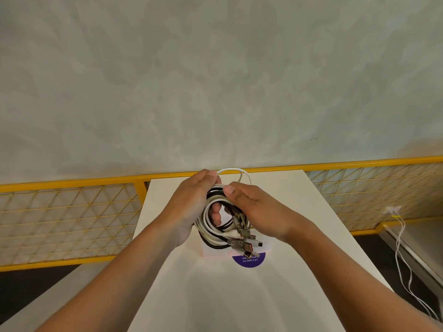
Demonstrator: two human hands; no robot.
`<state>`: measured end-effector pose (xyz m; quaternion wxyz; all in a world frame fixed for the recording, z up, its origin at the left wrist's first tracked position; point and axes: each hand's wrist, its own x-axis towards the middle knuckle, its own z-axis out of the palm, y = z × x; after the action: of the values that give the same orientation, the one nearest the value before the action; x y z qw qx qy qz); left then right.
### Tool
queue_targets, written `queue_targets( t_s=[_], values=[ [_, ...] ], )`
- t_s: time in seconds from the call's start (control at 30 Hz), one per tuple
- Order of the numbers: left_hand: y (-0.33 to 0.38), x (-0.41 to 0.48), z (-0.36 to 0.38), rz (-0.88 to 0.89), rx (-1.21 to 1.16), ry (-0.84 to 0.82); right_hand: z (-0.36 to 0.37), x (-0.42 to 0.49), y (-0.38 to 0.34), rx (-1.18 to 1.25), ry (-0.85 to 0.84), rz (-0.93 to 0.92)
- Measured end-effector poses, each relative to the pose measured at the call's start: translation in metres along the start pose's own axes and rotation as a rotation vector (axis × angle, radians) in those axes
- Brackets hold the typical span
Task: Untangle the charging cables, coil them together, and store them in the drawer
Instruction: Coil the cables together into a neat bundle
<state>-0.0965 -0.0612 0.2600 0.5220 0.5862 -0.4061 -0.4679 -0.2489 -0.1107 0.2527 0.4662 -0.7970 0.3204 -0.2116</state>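
Observation:
A coil of charging cables [211,232], white, black and braided, hangs in the air above a white table top [211,291]. My left hand [191,202] grips the coil's left side, with fingers passing through its middle. My right hand [254,207] holds the coil's upper right, thumb on top of the strands. A loose white loop [236,171] sticks up above both hands. Several metal plugs [242,243] stick out at the coil's lower right. No drawer is visible.
A pale card with a purple round sticker [249,259] lies on the table under the coil. A yellow wire-mesh fence [72,219] runs behind the table on both sides. Two thin white cables [405,267] hang at the right by a grey ledge.

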Motion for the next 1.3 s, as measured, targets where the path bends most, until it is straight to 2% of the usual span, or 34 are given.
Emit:
queue_targets(
  t_s=[0.2, 0.27, 0.33, 0.43, 0.47, 0.5, 0.6, 0.67, 0.77, 0.9, 1.0, 1.1, 1.23, 1.3],
  values=[
    [-0.003, 0.001, 0.002, -0.044, 0.186, -0.032, 0.005, -0.003, 0.009, -0.018, -0.054, 0.018],
    [-0.008, 0.0, 0.003, -0.031, 0.25, -0.004, 0.006, -0.003, 0.011, -0.112, -0.046, 0.034],
    [-0.012, -0.001, 0.003, -0.016, 0.251, 0.023, 0.0, -0.002, 0.008, -0.232, 0.047, 0.014],
    [-0.014, -0.003, 0.002, -0.007, 0.269, 0.009, -0.015, -0.001, -0.002, -0.372, 0.361, -0.039],
    [-0.014, -0.004, 0.002, -0.003, 0.269, -0.006, -0.02, 0.0, -0.002, -0.361, 0.392, -0.046],
    [-0.014, -0.004, 0.003, 0.001, 0.254, -0.025, -0.024, 0.001, -0.003, -0.325, 0.34, -0.031],
    [-0.011, -0.006, 0.007, 0.036, 0.24, -0.068, -0.022, 0.003, 0.004, -0.084, 0.02, 0.063],
    [-0.013, -0.005, 0.007, 0.094, 0.283, -0.042, -0.019, 0.001, 0.011, 0.032, -0.079, 0.047],
    [-0.02, -0.002, 0.004, 0.157, 0.366, 0.058, -0.015, -0.004, 0.014, 0.075, -0.09, 0.057],
    [-0.03, 0.002, 0.006, 0.148, 0.298, 0.185, -0.003, -0.004, 0.016, 0.089, -0.028, 0.052],
    [-0.032, 0.002, 0.01, 0.097, 0.237, 0.203, 0.0, -0.003, 0.018, 0.057, -0.014, 0.04],
    [-0.028, -0.001, 0.006, -0.011, 0.232, 0.079, 0.001, -0.003, 0.022, -0.01, -0.056, 0.021],
    [-0.017, -0.002, -0.005, -0.12, 0.376, -0.164, 0.0, -0.002, 0.022, -0.105, -0.148, -0.015],
    [-0.016, -0.003, -0.003, -0.122, 0.481, -0.19, 0.001, -0.002, 0.022, -0.127, -0.175, -0.025]
  ],
)
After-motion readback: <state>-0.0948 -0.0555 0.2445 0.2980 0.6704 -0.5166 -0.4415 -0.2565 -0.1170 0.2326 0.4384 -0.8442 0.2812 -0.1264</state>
